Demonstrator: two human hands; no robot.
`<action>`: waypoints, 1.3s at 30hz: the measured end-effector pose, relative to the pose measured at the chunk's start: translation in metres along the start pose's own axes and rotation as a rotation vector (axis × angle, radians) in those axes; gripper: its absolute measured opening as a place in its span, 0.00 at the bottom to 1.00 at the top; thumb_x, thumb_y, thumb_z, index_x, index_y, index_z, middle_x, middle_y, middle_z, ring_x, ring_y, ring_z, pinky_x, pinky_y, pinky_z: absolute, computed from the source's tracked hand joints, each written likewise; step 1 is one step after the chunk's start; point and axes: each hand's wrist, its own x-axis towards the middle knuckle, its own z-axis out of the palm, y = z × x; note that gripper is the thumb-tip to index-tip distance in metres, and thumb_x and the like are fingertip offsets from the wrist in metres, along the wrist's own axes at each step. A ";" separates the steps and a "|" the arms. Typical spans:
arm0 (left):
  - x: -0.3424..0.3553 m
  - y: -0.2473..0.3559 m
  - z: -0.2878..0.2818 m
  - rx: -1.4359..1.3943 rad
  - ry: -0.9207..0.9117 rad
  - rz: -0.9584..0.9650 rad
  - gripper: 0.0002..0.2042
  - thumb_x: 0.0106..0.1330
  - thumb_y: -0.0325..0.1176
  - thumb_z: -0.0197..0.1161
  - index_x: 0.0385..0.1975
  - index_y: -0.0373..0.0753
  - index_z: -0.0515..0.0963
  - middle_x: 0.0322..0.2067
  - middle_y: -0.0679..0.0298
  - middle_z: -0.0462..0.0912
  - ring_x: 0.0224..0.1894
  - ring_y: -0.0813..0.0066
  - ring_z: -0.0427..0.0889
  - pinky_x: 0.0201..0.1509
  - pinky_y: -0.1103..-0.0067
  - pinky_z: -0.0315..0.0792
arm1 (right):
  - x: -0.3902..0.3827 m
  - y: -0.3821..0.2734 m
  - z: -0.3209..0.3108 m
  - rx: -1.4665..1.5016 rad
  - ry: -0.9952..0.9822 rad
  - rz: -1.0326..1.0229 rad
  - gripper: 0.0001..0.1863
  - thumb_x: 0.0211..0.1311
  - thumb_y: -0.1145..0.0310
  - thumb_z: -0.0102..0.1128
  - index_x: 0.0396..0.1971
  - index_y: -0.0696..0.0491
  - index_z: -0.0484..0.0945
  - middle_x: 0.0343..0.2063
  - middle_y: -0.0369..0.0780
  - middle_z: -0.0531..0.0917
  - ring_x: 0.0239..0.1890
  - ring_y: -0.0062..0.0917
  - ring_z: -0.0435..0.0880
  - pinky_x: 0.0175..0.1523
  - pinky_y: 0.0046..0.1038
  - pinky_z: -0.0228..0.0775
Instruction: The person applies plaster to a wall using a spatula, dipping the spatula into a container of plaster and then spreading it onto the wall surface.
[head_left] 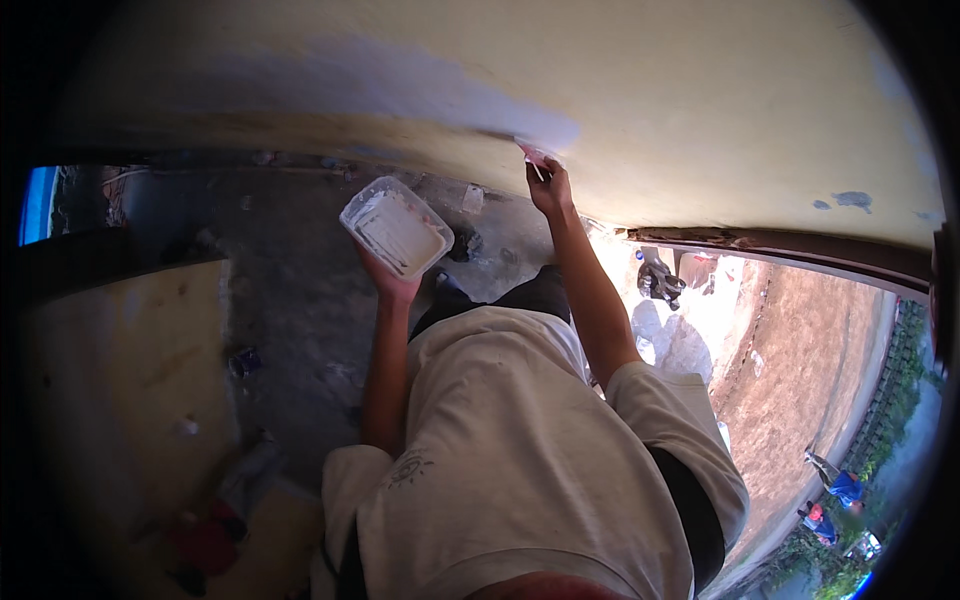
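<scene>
A white rectangular plastic tub (396,227) is held up from below by the left hand (390,283), whose fingers are curled under its base. The tub is tilted toward the camera, and its inside is seen to be smeared with a white paste, with streaks scraped across the bottom. The right hand (549,187) is raised to the cream-yellow wall (700,100) and is closed around the handle of a small putty knife (531,156), whose blade is pressed against the wall. Just beside the blade, a pale, whitish patch (400,90) is spread leftward over the wall's surface. A cream T-shirt (500,450) is worn, and a small dark emblem is printed near its left sleeve.

On the grey concrete floor (300,290) below, a small pale packet or carton (473,198) is seen near the wall's foot; its markings are too small to be made out. A red object (205,545) lies at the lower left, blurred. A brown frame edge (800,245) runs under the wall at right.
</scene>
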 end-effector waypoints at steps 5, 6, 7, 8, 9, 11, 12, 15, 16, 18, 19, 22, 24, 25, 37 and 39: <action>-0.014 -0.004 0.001 -0.075 0.049 0.025 0.32 0.70 0.63 0.42 0.64 0.47 0.66 0.60 0.62 0.73 0.60 0.57 0.72 0.66 0.56 0.63 | -0.077 -0.038 0.084 0.048 -0.211 0.055 0.09 0.67 0.76 0.50 0.39 0.68 0.70 0.41 0.50 0.77 0.45 0.37 0.79 0.56 0.29 0.78; -0.012 -0.007 0.001 -0.096 0.068 0.040 0.32 0.70 0.63 0.42 0.64 0.47 0.66 0.59 0.60 0.72 0.59 0.57 0.73 0.66 0.55 0.64 | -0.106 -0.045 0.096 0.038 -0.304 0.071 0.11 0.68 0.75 0.49 0.45 0.67 0.67 0.45 0.49 0.74 0.48 0.35 0.77 0.58 0.28 0.75; -0.011 -0.010 0.001 -0.081 0.052 0.040 0.32 0.70 0.63 0.42 0.64 0.47 0.66 0.60 0.62 0.73 0.59 0.58 0.73 0.66 0.56 0.63 | -0.134 -0.050 0.107 0.036 -0.330 0.044 0.11 0.68 0.74 0.49 0.46 0.66 0.68 0.46 0.47 0.74 0.48 0.33 0.77 0.58 0.28 0.74; -0.011 -0.013 -0.001 -0.065 0.038 0.039 0.32 0.70 0.63 0.42 0.64 0.47 0.67 0.60 0.63 0.73 0.60 0.59 0.73 0.66 0.57 0.63 | -0.161 -0.052 0.115 0.034 -0.352 0.016 0.11 0.68 0.74 0.49 0.46 0.64 0.69 0.46 0.45 0.75 0.48 0.32 0.77 0.58 0.28 0.72; -0.011 -0.016 -0.001 -0.047 0.022 0.035 0.31 0.70 0.63 0.42 0.64 0.47 0.67 0.60 0.64 0.73 0.60 0.60 0.73 0.66 0.57 0.63 | -0.176 -0.053 0.115 0.036 -0.375 -0.013 0.12 0.68 0.74 0.50 0.47 0.62 0.70 0.46 0.43 0.75 0.48 0.30 0.77 0.58 0.28 0.71; -0.011 -0.017 0.003 -0.063 0.060 0.026 0.32 0.70 0.63 0.41 0.64 0.47 0.66 0.61 0.63 0.72 0.61 0.59 0.72 0.67 0.56 0.62 | -0.177 -0.051 0.094 -0.019 -0.389 0.018 0.11 0.66 0.74 0.52 0.46 0.60 0.73 0.44 0.43 0.80 0.45 0.30 0.80 0.53 0.26 0.76; -0.012 -0.017 0.004 -0.074 0.082 0.026 0.32 0.70 0.63 0.41 0.65 0.47 0.66 0.61 0.63 0.72 0.62 0.58 0.71 0.67 0.56 0.61 | -0.169 -0.047 0.080 -0.050 -0.397 0.038 0.10 0.66 0.74 0.54 0.45 0.60 0.74 0.43 0.43 0.82 0.44 0.29 0.82 0.50 0.26 0.79; -0.013 -0.013 0.014 -0.099 0.089 0.029 0.33 0.70 0.63 0.41 0.66 0.46 0.63 0.63 0.60 0.69 0.62 0.56 0.70 0.67 0.52 0.62 | -0.111 -0.016 0.013 -0.257 -0.202 0.005 0.08 0.64 0.73 0.56 0.41 0.58 0.74 0.40 0.41 0.80 0.43 0.29 0.80 0.50 0.27 0.76; -0.012 -0.014 0.013 -0.076 0.084 0.037 0.33 0.70 0.63 0.41 0.66 0.46 0.63 0.63 0.59 0.69 0.63 0.56 0.70 0.67 0.52 0.62 | -0.090 -0.006 -0.007 -0.368 -0.207 -0.017 0.08 0.64 0.73 0.56 0.40 0.59 0.73 0.40 0.42 0.78 0.44 0.30 0.79 0.53 0.29 0.76; -0.011 -0.014 0.010 -0.026 0.071 0.047 0.34 0.70 0.64 0.41 0.67 0.46 0.63 0.64 0.59 0.68 0.63 0.56 0.70 0.67 0.52 0.62 | -0.046 0.011 -0.035 -0.094 0.013 0.120 0.08 0.64 0.74 0.56 0.40 0.60 0.71 0.43 0.43 0.75 0.46 0.32 0.77 0.57 0.31 0.75; -0.011 -0.014 0.007 -0.026 0.072 0.041 0.34 0.70 0.64 0.41 0.67 0.46 0.63 0.63 0.59 0.68 0.63 0.56 0.70 0.67 0.52 0.62 | -0.034 0.017 -0.041 -0.128 -0.029 0.125 0.09 0.64 0.74 0.55 0.40 0.61 0.69 0.45 0.44 0.73 0.48 0.34 0.77 0.60 0.33 0.73; -0.010 -0.011 0.005 -0.025 0.052 -0.002 0.34 0.70 0.64 0.42 0.66 0.46 0.64 0.62 0.59 0.70 0.62 0.56 0.71 0.66 0.53 0.63 | -0.017 0.023 -0.030 -0.126 -0.048 0.105 0.08 0.64 0.74 0.55 0.40 0.61 0.70 0.43 0.44 0.75 0.47 0.34 0.77 0.61 0.34 0.73; -0.010 -0.011 0.008 -0.013 0.017 -0.069 0.33 0.69 0.64 0.42 0.65 0.46 0.64 0.61 0.59 0.71 0.61 0.56 0.71 0.66 0.53 0.64 | -0.015 0.011 -0.011 -0.174 -0.159 -0.041 0.08 0.66 0.74 0.52 0.40 0.62 0.70 0.41 0.46 0.77 0.48 0.35 0.77 0.64 0.33 0.71; -0.013 -0.009 0.007 -0.030 0.015 -0.079 0.33 0.69 0.64 0.42 0.65 0.46 0.64 0.60 0.59 0.71 0.61 0.56 0.72 0.65 0.54 0.64 | -0.030 0.008 0.009 -0.162 -0.204 -0.062 0.08 0.66 0.75 0.52 0.40 0.63 0.70 0.42 0.47 0.77 0.48 0.35 0.78 0.62 0.32 0.73; -0.025 -0.011 0.037 -0.077 -0.092 -0.081 0.31 0.71 0.62 0.40 0.65 0.48 0.65 0.61 0.58 0.71 0.62 0.57 0.71 0.66 0.55 0.64 | -0.271 -0.059 0.154 -0.073 -0.445 -0.167 0.11 0.63 0.72 0.53 0.43 0.60 0.74 0.40 0.43 0.81 0.42 0.28 0.81 0.48 0.24 0.76; -0.026 -0.009 0.040 -0.055 -0.091 -0.081 0.31 0.71 0.62 0.39 0.66 0.48 0.64 0.62 0.58 0.70 0.62 0.57 0.70 0.67 0.55 0.63 | -0.248 -0.050 0.125 -0.167 -0.307 -0.235 0.10 0.59 0.69 0.56 0.41 0.55 0.75 0.36 0.40 0.82 0.37 0.26 0.80 0.43 0.24 0.73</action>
